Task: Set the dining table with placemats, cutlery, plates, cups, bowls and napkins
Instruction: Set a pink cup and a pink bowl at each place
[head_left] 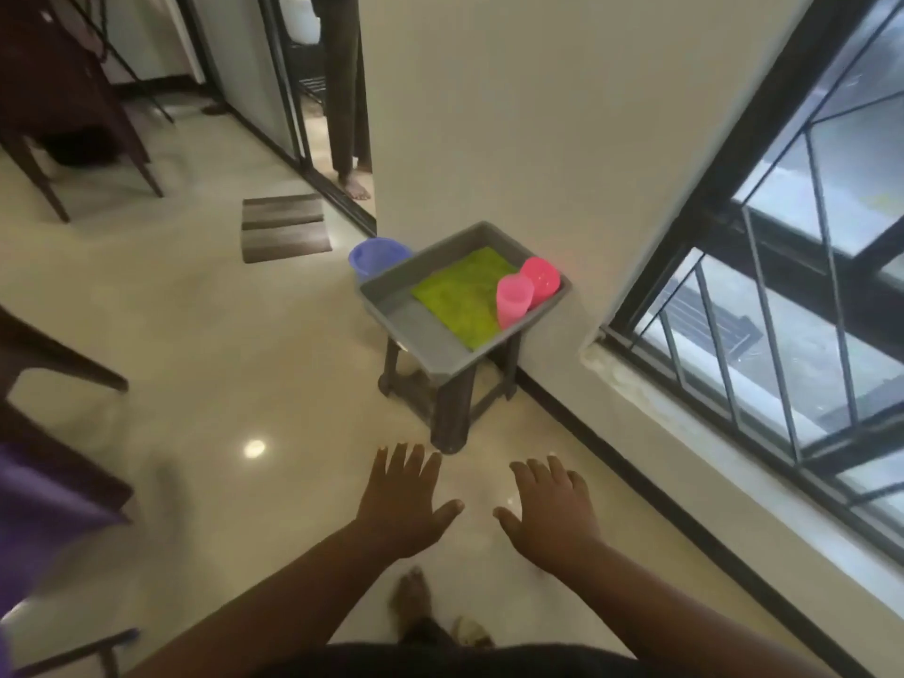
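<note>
Hands [482, 511] (both empty) short of tray [430, 345]

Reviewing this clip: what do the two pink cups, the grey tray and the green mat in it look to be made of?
Pink cups: likely plastic; slightly translucent, glossy.
Grey tray: probably moulded plastic; matte, uniform colour, rounded rim.
Green mat: looks like fabric or woven fibre; dull, textured surface, though blur leaves it open.

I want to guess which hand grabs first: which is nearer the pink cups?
Right. The right hand is below the pink cups, slightly right; the left hand is farther left.
</note>
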